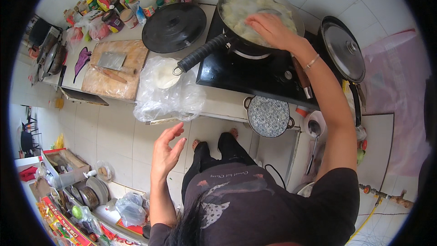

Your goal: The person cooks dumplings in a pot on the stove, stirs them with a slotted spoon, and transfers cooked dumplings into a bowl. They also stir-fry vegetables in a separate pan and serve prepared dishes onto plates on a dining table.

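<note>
My right hand (pixel 268 29) is over the wok (pixel 299 24) on the black gas stove. Its fingers point left, and its palm side is hidden, so whether anything is in it does not show. Steam hangs over the wok, where pale pieces that look like dumplings (pixel 239 7) float in liquid. A utensil's metal head dips among them; a wooden handle (pixel 301 75) emerges below my right wrist, beyond the rim. My left hand (pixel 168 150) holds nothing, thumb and fingers apart, in front of the counter. Nearest to it is a clear plastic bag (pixel 164 106) around a container of white powder (pixel 167 77).
The wok's wrapped handle (pixel 201 53) juts left over the counter. A black lid (pixel 174 27) lies beside the stove. On a floured board (pixel 136 54) rest a cleaver (pixel 112 60) and a rolling pin (pixel 109 73). A patterned pot (pixel 268 116) overhangs the counter edge; a lidded pan (pixel 343 49) stands right.
</note>
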A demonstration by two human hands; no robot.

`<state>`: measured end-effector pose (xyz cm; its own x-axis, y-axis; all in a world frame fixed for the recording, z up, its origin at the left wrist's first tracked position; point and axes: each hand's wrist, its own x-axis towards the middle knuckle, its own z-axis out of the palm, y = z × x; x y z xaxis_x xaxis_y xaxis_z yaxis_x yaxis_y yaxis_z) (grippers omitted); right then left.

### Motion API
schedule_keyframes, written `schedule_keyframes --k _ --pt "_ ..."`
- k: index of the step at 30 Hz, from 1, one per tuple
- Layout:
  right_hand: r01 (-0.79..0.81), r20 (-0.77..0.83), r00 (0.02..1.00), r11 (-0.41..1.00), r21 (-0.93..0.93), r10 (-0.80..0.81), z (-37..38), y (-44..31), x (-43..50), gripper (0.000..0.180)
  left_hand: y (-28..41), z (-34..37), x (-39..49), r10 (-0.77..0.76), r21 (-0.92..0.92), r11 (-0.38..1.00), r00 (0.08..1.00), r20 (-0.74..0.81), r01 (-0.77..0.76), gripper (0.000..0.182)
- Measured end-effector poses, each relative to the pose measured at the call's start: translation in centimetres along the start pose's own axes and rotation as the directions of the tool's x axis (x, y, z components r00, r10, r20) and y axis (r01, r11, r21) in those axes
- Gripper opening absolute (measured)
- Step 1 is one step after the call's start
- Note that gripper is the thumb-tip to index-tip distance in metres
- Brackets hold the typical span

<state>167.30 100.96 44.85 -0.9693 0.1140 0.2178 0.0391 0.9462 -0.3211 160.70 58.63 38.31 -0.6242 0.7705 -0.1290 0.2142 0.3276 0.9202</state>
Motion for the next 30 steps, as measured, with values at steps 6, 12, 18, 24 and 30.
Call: schedule_keyframes --k 6,12,18,24,30 --pt "-0.005 0.078 0.997 0.991 -0.136 0.016 3.3 1.1 3.7 0.037 0.9 0.9 -0.4 -0.022 0.029 0.999 1.0 -0.001 0.022 0.041" --pt "-0.053 -0.097 0.995 0.946 -0.319 0.023 -2.2 -1.2 1.8 0.035 0.4 0.7 -0.9 -0.023 0.024 0.999 1.0 -0.014 0.024 0.042" --pt "-0.556 0.099 0.729 0.671 -0.491 0.677 -6.0 -6.6 -9.3 0.057 -1.2 0.0 -1.1 -0.02 -0.046 0.999 0.998 -0.054 0.018 0.041" --pt "-0.574 -0.035 0.789 0.715 -0.398 0.614 -2.1 -5.9 -13.0 0.033 -1.3 -0.4 -0.1 0.039 0.019 0.999 0.999 -0.017 -0.038 0.04" --pt "-0.626 -0.142 0.777 0.776 -0.078 0.613 -4.1 -6.2 -13.2 0.019 -0.7 0.0 0.4 0.1 0.042 0.994 0.995 0.009 -0.1 0.039"
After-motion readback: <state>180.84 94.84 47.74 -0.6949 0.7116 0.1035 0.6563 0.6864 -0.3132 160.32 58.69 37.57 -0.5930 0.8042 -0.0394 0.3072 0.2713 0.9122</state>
